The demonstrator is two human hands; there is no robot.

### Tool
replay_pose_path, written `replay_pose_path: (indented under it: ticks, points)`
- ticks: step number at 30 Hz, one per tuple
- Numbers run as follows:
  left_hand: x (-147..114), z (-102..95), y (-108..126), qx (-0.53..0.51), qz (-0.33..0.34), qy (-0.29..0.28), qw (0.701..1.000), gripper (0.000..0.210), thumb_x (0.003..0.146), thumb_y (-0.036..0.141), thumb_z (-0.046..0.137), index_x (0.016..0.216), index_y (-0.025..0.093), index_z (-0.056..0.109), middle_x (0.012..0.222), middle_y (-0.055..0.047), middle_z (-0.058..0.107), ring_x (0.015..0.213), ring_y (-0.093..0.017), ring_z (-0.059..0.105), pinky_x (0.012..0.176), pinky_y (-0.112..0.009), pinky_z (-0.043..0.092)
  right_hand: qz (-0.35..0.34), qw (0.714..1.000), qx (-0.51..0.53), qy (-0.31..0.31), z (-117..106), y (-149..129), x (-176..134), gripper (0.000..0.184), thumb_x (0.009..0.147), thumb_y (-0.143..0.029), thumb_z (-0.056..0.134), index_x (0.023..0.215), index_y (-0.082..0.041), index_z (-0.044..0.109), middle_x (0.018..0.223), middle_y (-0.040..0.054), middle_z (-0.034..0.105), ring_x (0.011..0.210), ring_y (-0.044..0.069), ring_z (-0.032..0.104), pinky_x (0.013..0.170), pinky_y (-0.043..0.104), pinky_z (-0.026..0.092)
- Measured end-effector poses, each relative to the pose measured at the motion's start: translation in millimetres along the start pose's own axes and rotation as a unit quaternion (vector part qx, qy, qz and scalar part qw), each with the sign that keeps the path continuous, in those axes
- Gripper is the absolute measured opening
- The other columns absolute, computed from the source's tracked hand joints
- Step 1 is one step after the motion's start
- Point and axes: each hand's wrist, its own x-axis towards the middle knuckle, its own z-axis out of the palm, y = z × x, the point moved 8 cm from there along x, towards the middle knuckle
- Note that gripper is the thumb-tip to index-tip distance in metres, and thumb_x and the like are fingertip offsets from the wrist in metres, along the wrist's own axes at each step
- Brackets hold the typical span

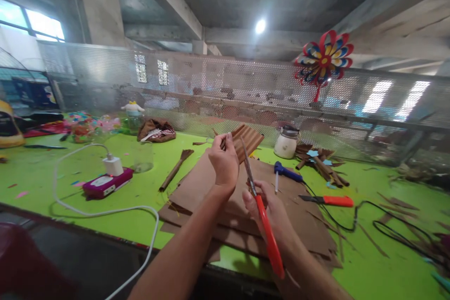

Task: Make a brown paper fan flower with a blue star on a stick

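Note:
My left hand (225, 159) is closed on a ridged piece of brown corrugated cardboard (250, 138), raised above the table. In my right hand (269, 206) is a pair of scissors with orange-red handles (269, 234), the fingers wrapped round it near the pivot. Its metal blades (247, 164) point up and lie close beside the cardboard; whether they touch it I cannot tell. Beneath both hands lies a stack of flat brown cardboard sheets (197, 192).
Right of the stack are a blue glue gun (288, 172) and an orange-handled knife (330, 200). A rolled cardboard stalk (176, 171) and a purple power strip (107, 183) lie to the left. A white jug (286, 141) stands behind, before a perforated metal screen (218, 84).

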Motion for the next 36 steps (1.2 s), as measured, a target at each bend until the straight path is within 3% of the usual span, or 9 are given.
replay_pose_path:
  ticks: [10, 14, 28, 36]
  points:
    - [-4, -0.4, 4, -0.006, 0.022, 0.003, 1.0, 0.022, 0.082, 0.033, 0.048, 0.079, 0.016, 0.06, 0.075, -0.004, 0.063, 0.068, -0.012, 0.054, 0.068, -0.023, 0.04, 0.003, 1.0, 0.007, 0.001, 1, -4, -9, 0.045, 0.077, -0.048, 0.05, 0.106, -0.014, 0.05, 0.064, 0.0012, 0.057, 0.05, 0.011, 0.05, 0.046, 0.021, 0.039]
    - [-5, 1.3, 6, 0.001, 0.039, -0.002, 0.999, 0.021, 0.083, 0.033, 0.047, 0.079, 0.016, 0.06, 0.076, -0.005, 0.063, 0.069, -0.012, 0.054, 0.068, -0.023, 0.041, 0.006, 0.999, 0.016, 0.031, -3, -3, -10, 0.047, 0.076, -0.051, 0.05, 0.104, -0.014, 0.052, 0.066, 0.0024, 0.059, 0.049, 0.011, 0.05, 0.045, 0.021, 0.039]
    - [-9, 4.4, 6, 0.002, 0.052, -0.018, 0.998, 0.021, 0.083, 0.032, 0.047, 0.08, 0.015, 0.06, 0.075, -0.004, 0.063, 0.068, -0.011, 0.054, 0.067, -0.022, 0.04, 0.022, 0.996, 0.036, 0.078, -7, 15, -11, 0.052, 0.071, -0.056, 0.052, 0.103, -0.014, 0.054, 0.052, -0.0038, 0.047, 0.041, 0.009, 0.044, 0.035, 0.018, 0.032]
    - [-7, 5.0, 0, 0.01, 0.042, -0.018, 0.999, 0.022, 0.083, 0.033, 0.046, 0.08, 0.015, 0.059, 0.077, -0.005, 0.063, 0.07, -0.013, 0.054, 0.068, -0.023, 0.041, 0.06, 0.995, 0.048, 0.056, -2, 24, -14, 0.051, 0.072, -0.059, 0.049, 0.101, -0.017, 0.055, 0.053, -0.003, 0.051, 0.038, 0.008, 0.043, 0.034, 0.018, 0.033]
